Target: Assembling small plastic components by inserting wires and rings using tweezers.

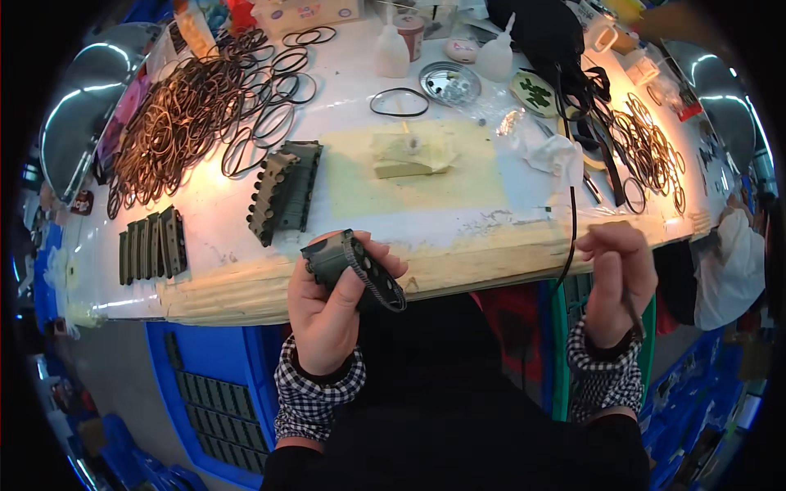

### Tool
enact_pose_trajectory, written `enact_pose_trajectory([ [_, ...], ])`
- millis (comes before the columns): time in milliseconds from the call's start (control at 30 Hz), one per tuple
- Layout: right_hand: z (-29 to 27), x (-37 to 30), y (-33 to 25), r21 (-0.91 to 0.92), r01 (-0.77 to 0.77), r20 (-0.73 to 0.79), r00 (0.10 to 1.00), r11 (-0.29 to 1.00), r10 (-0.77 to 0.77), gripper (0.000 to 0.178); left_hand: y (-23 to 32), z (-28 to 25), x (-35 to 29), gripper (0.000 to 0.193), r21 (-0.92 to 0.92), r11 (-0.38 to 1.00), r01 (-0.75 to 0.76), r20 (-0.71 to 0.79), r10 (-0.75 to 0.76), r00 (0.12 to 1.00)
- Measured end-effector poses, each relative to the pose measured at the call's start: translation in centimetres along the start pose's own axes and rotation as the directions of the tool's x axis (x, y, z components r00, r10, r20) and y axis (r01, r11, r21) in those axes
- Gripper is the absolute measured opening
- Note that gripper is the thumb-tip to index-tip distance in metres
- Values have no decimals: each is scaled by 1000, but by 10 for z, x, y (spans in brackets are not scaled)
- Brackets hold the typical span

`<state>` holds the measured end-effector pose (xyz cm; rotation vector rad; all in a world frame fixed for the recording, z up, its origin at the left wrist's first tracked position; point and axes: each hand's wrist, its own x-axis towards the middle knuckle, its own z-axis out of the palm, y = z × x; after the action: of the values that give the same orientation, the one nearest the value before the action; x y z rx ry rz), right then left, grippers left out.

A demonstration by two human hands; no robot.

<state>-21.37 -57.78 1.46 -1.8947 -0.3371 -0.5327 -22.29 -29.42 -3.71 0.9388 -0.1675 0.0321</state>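
Observation:
My left hand (327, 307) is closed around a dark green toy tank hull (329, 250), held tilted over the table's front edge. A black track (372, 274) runs round the wheels on the hull's right side, with my thumb and fingers against it. Off to the right, my right hand (618, 278) is raised with its fingers bent. A thin dark strip (633, 315) shows along its palm near the wrist, and what it belongs to is hidden. Behind my left hand stand green toy tank hulls (285, 192) with wheels, side by side on the table.
Piles of black rubber tracks lie at the left (180, 123) and right (647, 147). Narrow green parts (151, 245) line the left front. A block wrapped in yellowish tape (413, 155), white squeeze bottles (391, 53) and a metal dish (450, 82) sit further back. A black cord (573, 221) hangs over the edge.

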Motion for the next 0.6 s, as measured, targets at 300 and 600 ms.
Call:
enact_pose_trajectory([
  [300,133,27,-33,383,-233,495,869,894,14,13,18,6,4,26,667,694,-270,9,355,935],
  [600,139,19,-25,478,-294,534,846,827,-8,15,4,0,6,25,676,686,-269,-2,366,931],
])
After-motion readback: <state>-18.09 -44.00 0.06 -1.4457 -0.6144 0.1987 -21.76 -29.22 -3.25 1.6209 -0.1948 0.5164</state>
